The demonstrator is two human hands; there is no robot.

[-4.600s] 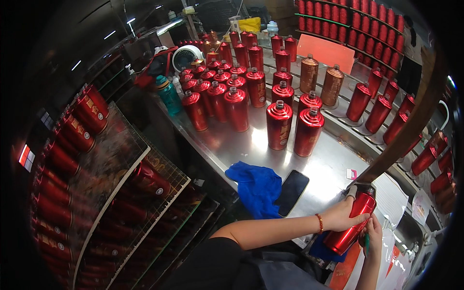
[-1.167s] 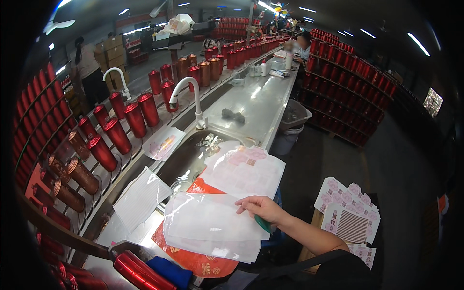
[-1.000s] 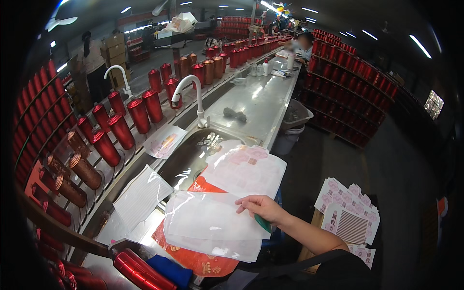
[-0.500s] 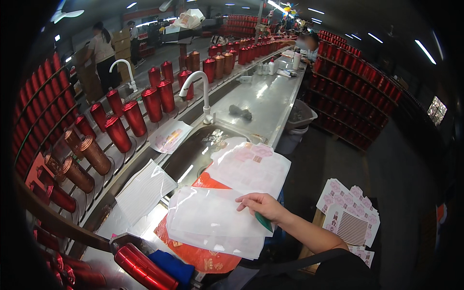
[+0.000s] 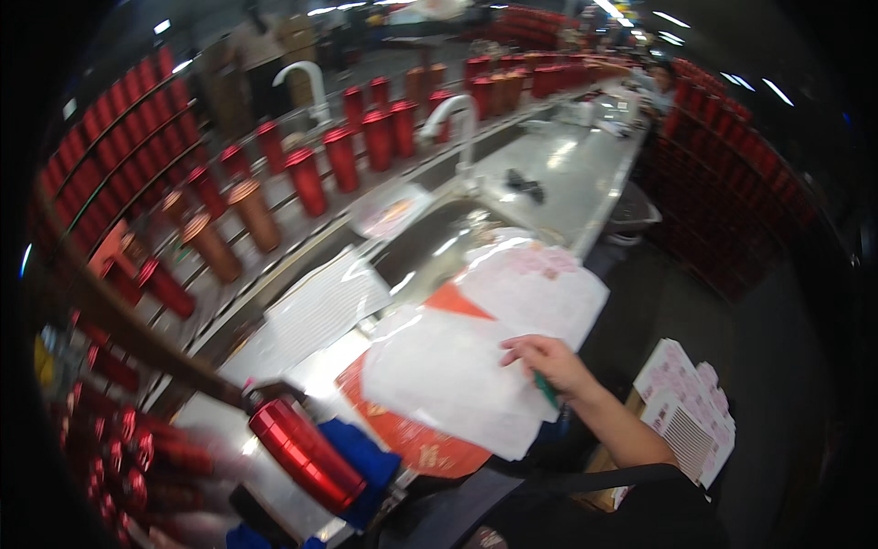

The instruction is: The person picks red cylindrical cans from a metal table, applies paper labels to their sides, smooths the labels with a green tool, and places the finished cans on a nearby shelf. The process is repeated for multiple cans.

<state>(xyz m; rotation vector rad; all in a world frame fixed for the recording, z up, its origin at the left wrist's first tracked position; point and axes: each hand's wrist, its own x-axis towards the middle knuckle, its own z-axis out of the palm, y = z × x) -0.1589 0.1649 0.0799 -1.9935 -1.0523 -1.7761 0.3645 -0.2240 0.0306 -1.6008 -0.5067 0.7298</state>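
My right hand (image 5: 551,364) is over the right part of a translucent white sheet (image 5: 448,375), its index finger stretched toward the sheet. Tucked under its fingers is a flat green piece (image 5: 546,389), which looks like a plastic scraper. Beneath the sheet lies a red-orange sheet (image 5: 402,430) with pale print. Another white sheet with pink print (image 5: 535,284) lies just beyond, partly over the sink. My left hand does not show. At the lower left, a shiny red cylinder (image 5: 306,448) lies tilted in a holder beside blue cloth (image 5: 361,467).
A steel sink (image 5: 421,252) with a white faucet (image 5: 462,137) is set into the long counter. Striped sheets (image 5: 329,297) rest at its near left edge. Red and copper cylinders (image 5: 305,181) stand along the left rail. Printed sheets (image 5: 686,412) are stacked at the right.
The whole view has swung left and is blurred, so things appear further right. My right hand still has the green piece and stays over the white sheet.
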